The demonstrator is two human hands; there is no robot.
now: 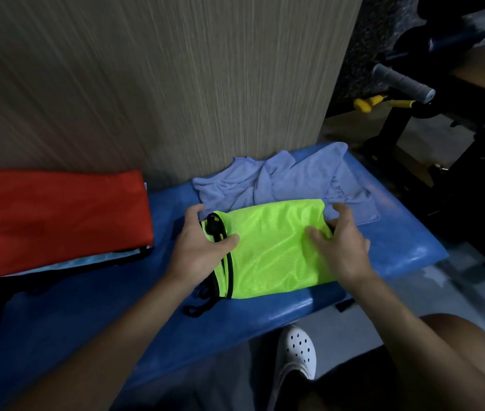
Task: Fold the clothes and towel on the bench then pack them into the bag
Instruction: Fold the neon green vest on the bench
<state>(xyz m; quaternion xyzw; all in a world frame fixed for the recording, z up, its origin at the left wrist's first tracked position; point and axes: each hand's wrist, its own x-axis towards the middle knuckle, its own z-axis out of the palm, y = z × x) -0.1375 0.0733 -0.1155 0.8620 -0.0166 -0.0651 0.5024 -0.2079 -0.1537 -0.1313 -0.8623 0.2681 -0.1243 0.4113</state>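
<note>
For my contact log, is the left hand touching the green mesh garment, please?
Touching: in the head view the left hand grips the green mesh garment.

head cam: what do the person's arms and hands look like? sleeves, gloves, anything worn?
Left forearm and right forearm are bare down to the frame's bottom edge; no sleeve shows. Left hand and right hand are ungloved, with no rings, watch or wristband visible, and no markings.

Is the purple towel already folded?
No, the purple towel lies crumpled on the bench behind the green garment.
</note>
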